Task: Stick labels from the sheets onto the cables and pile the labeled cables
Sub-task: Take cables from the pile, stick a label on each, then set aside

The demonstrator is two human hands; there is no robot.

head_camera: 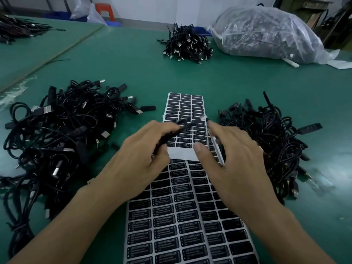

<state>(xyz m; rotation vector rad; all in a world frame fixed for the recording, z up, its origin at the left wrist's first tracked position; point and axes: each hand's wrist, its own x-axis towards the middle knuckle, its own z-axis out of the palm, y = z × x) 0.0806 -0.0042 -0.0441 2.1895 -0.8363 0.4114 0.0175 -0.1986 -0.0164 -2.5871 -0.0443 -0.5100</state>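
black cable (190,124), left fingers (162,129) curled around

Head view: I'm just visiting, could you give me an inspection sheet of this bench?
Surface: green table mat.
Job's things: far label sheet overlapping near label sheet.
Clutter: clear plastic bag, far right.
Hands: left hand grips a black cable; right hand touches the far label sheet, grip blurred.
Cables: black USB cables in left pile, right pile, far pile.
Surroundings: orange stool by the wall.
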